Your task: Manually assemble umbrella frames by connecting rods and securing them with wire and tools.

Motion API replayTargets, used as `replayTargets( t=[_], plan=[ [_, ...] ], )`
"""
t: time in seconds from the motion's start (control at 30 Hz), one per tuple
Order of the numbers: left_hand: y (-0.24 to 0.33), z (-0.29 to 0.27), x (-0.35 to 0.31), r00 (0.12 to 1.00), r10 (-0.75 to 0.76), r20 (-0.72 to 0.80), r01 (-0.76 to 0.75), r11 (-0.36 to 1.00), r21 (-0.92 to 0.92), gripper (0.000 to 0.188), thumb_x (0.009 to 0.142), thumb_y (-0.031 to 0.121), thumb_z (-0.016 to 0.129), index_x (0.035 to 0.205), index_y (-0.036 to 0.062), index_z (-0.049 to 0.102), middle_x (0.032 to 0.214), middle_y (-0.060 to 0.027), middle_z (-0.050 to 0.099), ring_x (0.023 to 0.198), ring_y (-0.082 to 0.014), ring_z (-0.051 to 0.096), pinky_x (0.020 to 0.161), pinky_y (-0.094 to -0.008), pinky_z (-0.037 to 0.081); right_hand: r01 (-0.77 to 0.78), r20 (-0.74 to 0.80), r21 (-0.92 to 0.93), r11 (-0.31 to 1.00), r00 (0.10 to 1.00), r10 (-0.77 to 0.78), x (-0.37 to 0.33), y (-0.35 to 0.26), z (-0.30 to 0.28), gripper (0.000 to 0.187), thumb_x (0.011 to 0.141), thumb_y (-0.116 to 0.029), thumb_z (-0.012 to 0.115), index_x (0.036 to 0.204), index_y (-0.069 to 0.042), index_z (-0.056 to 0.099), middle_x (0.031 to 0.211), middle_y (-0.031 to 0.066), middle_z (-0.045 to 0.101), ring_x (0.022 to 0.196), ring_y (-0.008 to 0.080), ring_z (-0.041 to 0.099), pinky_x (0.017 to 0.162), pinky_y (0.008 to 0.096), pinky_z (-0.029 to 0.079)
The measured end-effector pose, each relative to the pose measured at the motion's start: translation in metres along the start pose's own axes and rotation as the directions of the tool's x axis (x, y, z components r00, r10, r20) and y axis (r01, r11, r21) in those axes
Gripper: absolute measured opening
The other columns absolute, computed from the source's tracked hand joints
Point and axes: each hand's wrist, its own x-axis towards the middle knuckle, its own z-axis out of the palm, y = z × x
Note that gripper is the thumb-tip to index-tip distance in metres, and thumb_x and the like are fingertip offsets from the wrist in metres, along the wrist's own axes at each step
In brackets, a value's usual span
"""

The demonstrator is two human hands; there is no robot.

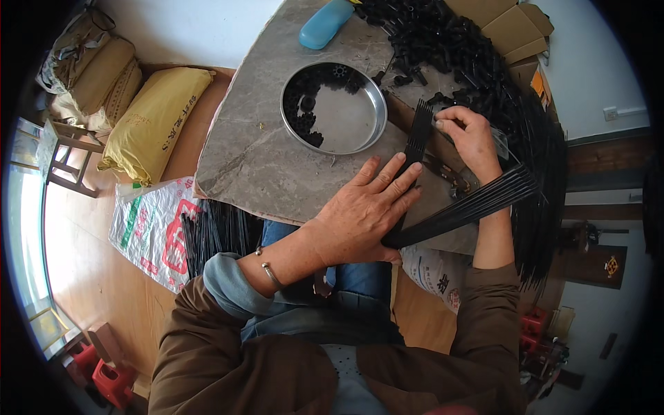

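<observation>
My left hand (pixel 373 200) lies across a bundle of black slender ribs (pixel 417 135), its fingers stretched over them and its thumb lower down by the table edge. The bundle bends under this hand. One part points away with its tips spread like a comb, and another slants to the right (pixel 470 206) over my right forearm. My right hand (pixel 470 135) is closed in a pinch beside the comb-like tips; what it pinches is too small to make out. Left of the tips stands a round metal pan (pixel 346 117) with small black toothed rings (pixel 304 104) along its side.
Black tubular plastic parts (pixel 443 38) are heaped at the table's far right, before a cardboard box (pixel 515 31). Long black rods (pixel 543 187) hang over the right edge. A blue case (pixel 326 24) lies at the back. More rods (pixel 218 235) and yellow sacks (pixel 155 124) are at left.
</observation>
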Motion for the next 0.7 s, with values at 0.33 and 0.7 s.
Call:
replayTargets(
  t=[0.33, 0.7],
  plan=[
    [0.002, 0.000, -0.001, 1.000, -0.006, 0.008, 0.006, 1.000, -0.008, 0.094, 0.061, 0.054, 0.077, 0.134, 0.0028, 0.046, 0.149, -0.0173, 0.028, 0.140, -0.0355, 0.022, 0.113, -0.0485, 0.020, 0.028, -0.105, -0.030, 0.999, 0.994, -0.031, -0.004, -0.007, -0.001, 0.016, 0.077, -0.008, 0.066, 0.092, -0.002, 0.069, 0.086, 0.0090, 0.066, 0.078, 0.0207, 0.064, 0.072, 0.0305, 0.049],
    [0.005, -0.001, -0.002, 1.000, 0.006, 0.023, -0.006, 1.000, -0.001, 0.095, 0.060, 0.053, 0.077, 0.134, 0.0032, 0.044, 0.150, -0.0180, 0.028, 0.140, -0.0358, 0.022, 0.113, -0.0492, 0.019, 0.220, -0.283, -0.295, 0.930, 0.909, -0.305, 0.000, 0.016, -0.007, 0.008, 0.084, -0.011, 0.060, 0.087, -0.008, 0.066, 0.086, 0.0090, 0.064, 0.083, 0.0299, 0.063, 0.070, 0.0406, 0.047]
  ],
)
